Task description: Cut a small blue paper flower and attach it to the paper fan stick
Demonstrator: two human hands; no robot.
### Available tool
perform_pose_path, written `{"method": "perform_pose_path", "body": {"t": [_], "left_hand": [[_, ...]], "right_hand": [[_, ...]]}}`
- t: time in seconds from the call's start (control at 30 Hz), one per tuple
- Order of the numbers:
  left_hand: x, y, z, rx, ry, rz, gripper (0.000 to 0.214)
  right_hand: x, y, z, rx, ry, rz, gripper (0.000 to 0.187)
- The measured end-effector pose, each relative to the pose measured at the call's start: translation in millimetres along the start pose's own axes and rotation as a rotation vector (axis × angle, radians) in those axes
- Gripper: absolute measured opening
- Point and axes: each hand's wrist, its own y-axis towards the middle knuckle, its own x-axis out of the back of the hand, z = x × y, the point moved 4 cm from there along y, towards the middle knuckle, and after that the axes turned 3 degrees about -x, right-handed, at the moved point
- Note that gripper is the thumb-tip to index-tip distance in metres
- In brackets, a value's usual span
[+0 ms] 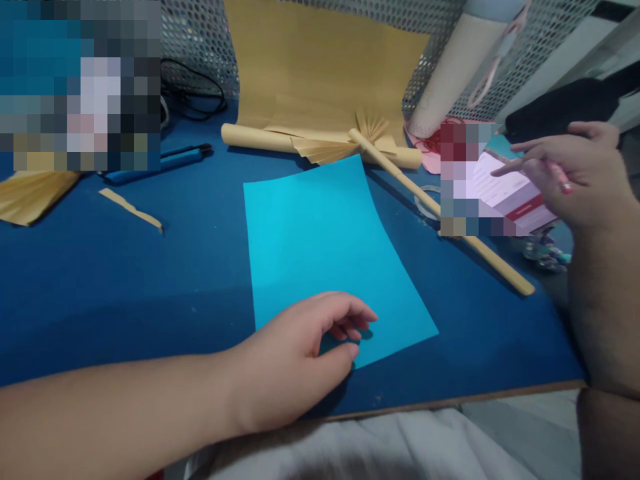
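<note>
My left hand rests over the near edge of a bright blue sheet of paper, its fingers loosely curved with a gap between them and the thumb. Nothing sits in that gap. At the right, my right hand keeps a pink pencil tucked against the palm. Its index finger reaches out over a phone with a lit screen, partly covered by blurred blocks. I cannot tell whether the fingertip touches the screen.
A rolled paper stick slants across the right side. Behind the sheet lie a folded paper fan and a tan paper roll. A blue cutter and a paper strip lie left. A bottle leans at back.
</note>
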Motion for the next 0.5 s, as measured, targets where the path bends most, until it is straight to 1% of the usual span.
{"method": "perform_pose_path", "body": {"t": [0.1,0.23,0.37,0.5], "left_hand": [[-0.8,-1,1,0.004,-0.006,0.003,0.033],[-0.7,-2,1,0.007,-0.005,0.005,0.032],[0.2,-1,0,-0.003,0.011,0.006,0.033],[0.7,0,1,-0.002,0.006,0.007,0.033]], "right_hand": [[-6,-1,-8,0.012,-0.028,0.059,0.036],[-11,-1,-14,0.013,-0.031,0.085,0.034],[-9,0,-8,0.027,-0.004,0.069,0.038],[-2,1,0,0.039,0.006,0.029,0.033]]}}
